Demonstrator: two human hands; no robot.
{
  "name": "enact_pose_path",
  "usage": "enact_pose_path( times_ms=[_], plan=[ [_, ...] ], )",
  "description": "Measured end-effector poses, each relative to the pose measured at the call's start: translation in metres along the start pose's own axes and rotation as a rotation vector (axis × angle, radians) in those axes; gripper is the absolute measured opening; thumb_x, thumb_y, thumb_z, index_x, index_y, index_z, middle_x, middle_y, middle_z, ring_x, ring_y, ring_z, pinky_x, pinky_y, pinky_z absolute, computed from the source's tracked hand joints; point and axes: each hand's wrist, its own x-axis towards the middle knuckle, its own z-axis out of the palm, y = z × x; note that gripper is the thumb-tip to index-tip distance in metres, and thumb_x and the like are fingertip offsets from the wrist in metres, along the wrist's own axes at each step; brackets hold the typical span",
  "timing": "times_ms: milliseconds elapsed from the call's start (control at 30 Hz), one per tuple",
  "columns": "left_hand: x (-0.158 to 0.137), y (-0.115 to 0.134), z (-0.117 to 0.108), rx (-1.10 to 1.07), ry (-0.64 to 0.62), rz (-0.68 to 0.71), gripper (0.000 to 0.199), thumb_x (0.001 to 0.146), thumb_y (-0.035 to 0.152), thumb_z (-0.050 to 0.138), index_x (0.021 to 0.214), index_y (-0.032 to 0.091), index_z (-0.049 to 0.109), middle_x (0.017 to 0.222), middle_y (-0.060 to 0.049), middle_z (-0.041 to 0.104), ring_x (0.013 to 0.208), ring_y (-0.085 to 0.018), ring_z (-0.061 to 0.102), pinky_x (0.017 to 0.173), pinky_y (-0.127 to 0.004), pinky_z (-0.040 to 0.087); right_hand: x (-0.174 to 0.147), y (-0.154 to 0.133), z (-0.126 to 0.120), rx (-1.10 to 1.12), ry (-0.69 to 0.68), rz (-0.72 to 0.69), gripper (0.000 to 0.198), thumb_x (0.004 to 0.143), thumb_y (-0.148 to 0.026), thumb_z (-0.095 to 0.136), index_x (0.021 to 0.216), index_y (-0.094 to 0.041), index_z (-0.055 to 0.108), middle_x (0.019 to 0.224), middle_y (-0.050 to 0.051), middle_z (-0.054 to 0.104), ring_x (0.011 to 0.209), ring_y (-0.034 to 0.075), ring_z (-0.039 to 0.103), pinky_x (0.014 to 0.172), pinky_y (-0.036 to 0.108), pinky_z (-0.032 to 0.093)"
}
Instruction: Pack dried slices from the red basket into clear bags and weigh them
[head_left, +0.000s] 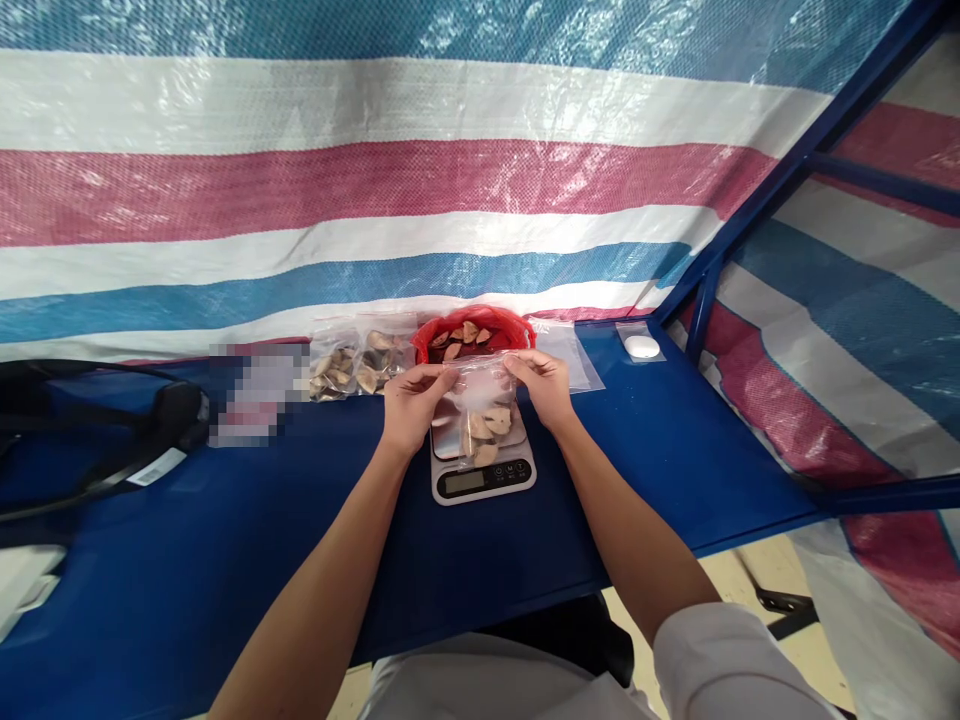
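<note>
Between my hands hangs a clear plastic bag [487, 415] with several pale brown dried slices in its lower part. My left hand [414, 402] pinches one upper corner of it, and my right hand [544, 385] pinches the other. Under the bag lies a kitchen scale [484, 490], white, with a dark display and buttons along its front; the bag covers much of its plate. Whether the bag touches the plate I cannot tell. Just behind stands a red bag [517, 325], open at the top, with more slices inside.
Left of the red bag lie two filled clear bags [334, 375]. Flat clear bags [574, 355] lie to its right, and a small white case [642, 347] farther right. Black straps [180, 410] lie on the blue table [285, 540] at left. Striped sheeting [375, 180] hangs behind.
</note>
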Motion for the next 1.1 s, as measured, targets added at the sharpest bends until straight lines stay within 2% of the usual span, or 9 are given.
enact_pose_path(
  times_ms=[200,400,533,767,900,1100],
  plan=[
    [-0.002,0.000,-0.002,0.049,-0.005,0.036,0.020,0.072,0.039,0.087,0.076,0.020,0.082,0.074,-0.003,0.079,0.068,-0.017,0.070,0.071,-0.028,0.057,0.001,0.006,-0.003,-0.038,-0.046,-0.007,0.031,0.066,-0.052,0.087,0.076,-0.023,0.078,0.072,0.001,0.077,0.065,0.018,0.070,0.065,0.033,0.059],
    [-0.002,0.001,-0.001,0.053,-0.012,0.001,0.029,0.069,0.047,0.089,0.077,0.020,0.082,0.074,-0.004,0.079,0.067,-0.018,0.071,0.071,-0.029,0.058,0.003,0.008,-0.005,-0.024,-0.046,-0.005,0.035,0.063,-0.055,0.088,0.073,-0.023,0.078,0.067,0.000,0.075,0.059,0.017,0.067,0.060,0.033,0.058],
    [-0.001,0.005,0.002,0.063,-0.024,-0.028,0.032,0.067,0.048,0.089,0.076,0.019,0.081,0.072,-0.004,0.078,0.065,-0.018,0.070,0.071,-0.031,0.059,0.003,0.007,-0.006,-0.021,-0.052,-0.032,0.032,0.065,-0.053,0.088,0.071,-0.023,0.078,0.067,0.001,0.076,0.061,0.017,0.069,0.063,0.032,0.058],
    [0.002,0.007,0.005,0.109,-0.002,0.055,0.022,0.067,0.039,0.088,0.071,0.019,0.080,0.068,-0.004,0.077,0.064,-0.018,0.070,0.070,-0.030,0.059,0.001,0.008,-0.006,-0.035,-0.090,0.018,0.036,0.066,-0.056,0.086,0.076,-0.022,0.077,0.072,0.001,0.076,0.065,0.017,0.069,0.064,0.031,0.059],
    [0.010,0.008,0.007,0.111,-0.040,0.021,0.024,0.067,0.042,0.088,0.070,0.019,0.079,0.069,-0.004,0.076,0.065,-0.018,0.069,0.069,-0.031,0.059,0.001,0.008,-0.008,-0.030,-0.101,0.039,0.036,0.067,-0.055,0.085,0.081,-0.022,0.078,0.075,0.002,0.077,0.071,0.019,0.072,0.064,0.032,0.059],
    [0.019,0.006,0.010,0.090,-0.145,-0.069,0.036,0.064,0.050,0.091,0.076,0.018,0.081,0.068,-0.004,0.075,0.061,-0.018,0.067,0.065,-0.030,0.058,0.004,0.009,-0.007,-0.022,-0.059,0.018,0.035,0.067,-0.053,0.084,0.081,-0.022,0.078,0.073,0.001,0.076,0.067,0.019,0.071,0.061,0.032,0.059]
  ],
)
